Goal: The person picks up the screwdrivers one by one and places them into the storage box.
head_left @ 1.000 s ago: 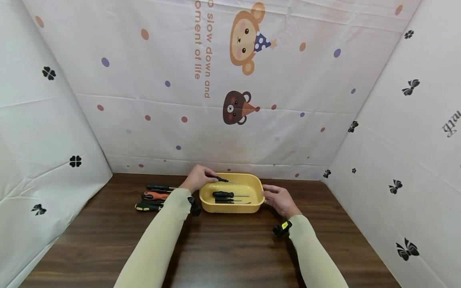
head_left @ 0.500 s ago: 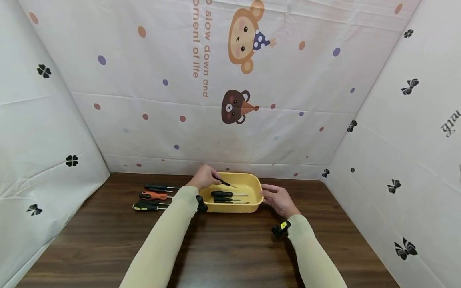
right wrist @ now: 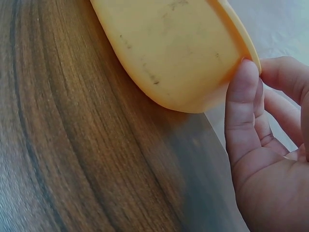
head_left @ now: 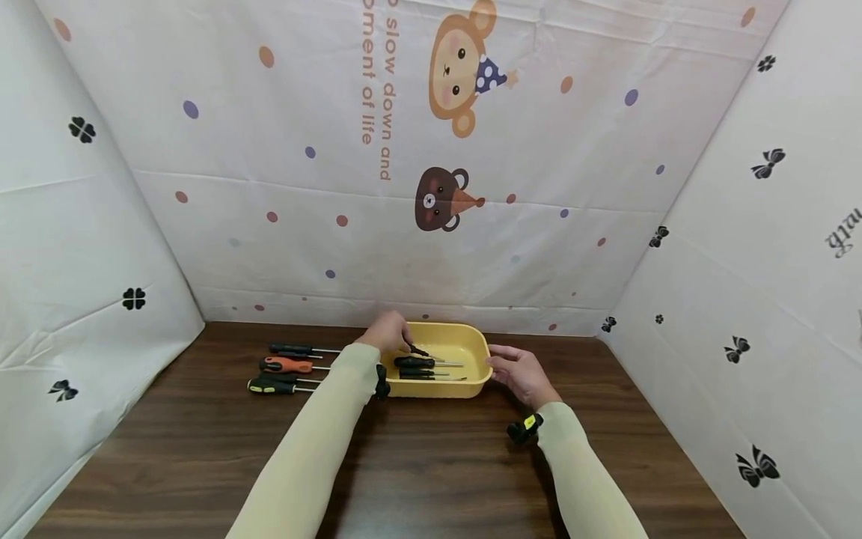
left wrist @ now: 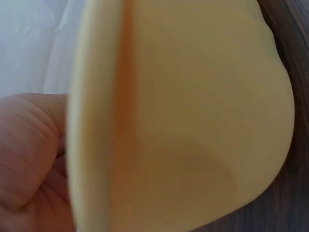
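Yellow tray [head_left: 438, 390] on the brown table [head_left: 431, 464], dark screwdrivers [head_left: 415, 362] inside | your left hand [head_left: 388, 334] pinches a black screwdriver [head_left: 420, 351] just behind them | your right hand [head_left: 521, 373] pinches the tray's right end

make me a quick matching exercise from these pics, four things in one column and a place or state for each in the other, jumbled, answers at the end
Column one
1. left hand
2. orange-handled screwdriver
3. right hand
4. yellow tray

Column two
A. pinches the tray's rim at its right end
B. has black-handled screwdrivers lying in it
C. at the tray's left end, holding a dark tool
D. lies on the table, left of the tray

Right pairs: 1-C, 2-D, 3-A, 4-B
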A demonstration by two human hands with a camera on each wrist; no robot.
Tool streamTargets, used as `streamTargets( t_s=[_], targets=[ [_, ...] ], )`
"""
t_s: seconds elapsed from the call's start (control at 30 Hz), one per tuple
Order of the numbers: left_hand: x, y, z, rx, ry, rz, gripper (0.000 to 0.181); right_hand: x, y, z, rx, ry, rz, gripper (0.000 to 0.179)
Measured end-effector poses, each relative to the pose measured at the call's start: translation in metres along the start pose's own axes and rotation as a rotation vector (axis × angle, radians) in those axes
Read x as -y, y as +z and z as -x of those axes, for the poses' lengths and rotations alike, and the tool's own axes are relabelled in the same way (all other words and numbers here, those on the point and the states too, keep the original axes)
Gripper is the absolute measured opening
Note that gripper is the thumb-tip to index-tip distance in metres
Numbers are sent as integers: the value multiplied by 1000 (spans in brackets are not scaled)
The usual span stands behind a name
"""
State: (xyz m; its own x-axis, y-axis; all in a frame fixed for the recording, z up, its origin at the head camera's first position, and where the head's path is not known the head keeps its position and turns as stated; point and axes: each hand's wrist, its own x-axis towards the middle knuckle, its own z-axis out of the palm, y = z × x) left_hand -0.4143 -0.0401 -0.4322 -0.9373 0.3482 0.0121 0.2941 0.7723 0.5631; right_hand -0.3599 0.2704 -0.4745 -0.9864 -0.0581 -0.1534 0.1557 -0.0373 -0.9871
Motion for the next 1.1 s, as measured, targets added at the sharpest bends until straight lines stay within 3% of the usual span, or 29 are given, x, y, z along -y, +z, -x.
streamTargets(
  t_s=[0.17, 0.47, 0.63, 0.87, 1.1],
  targets=[
    [0, 3, -3, 64, 29, -44, 45, 1, -1, 0, 1, -2, 4, 52],
    [-4, 5, -2, 66, 45, -102, 15, 1, 0, -1, -1, 1, 9, 52],
    [-5, 6, -1, 65, 33, -118, 18, 1, -1, -1, 0, -3, 5, 52],
    [-2, 11, -6, 63, 71, -191, 32, 0, -2, -2, 14, -7, -8, 55],
    [0, 15, -8, 92, 71, -165, 43, 1, -1, 0, -4, 2, -12, 51]
  ],
)
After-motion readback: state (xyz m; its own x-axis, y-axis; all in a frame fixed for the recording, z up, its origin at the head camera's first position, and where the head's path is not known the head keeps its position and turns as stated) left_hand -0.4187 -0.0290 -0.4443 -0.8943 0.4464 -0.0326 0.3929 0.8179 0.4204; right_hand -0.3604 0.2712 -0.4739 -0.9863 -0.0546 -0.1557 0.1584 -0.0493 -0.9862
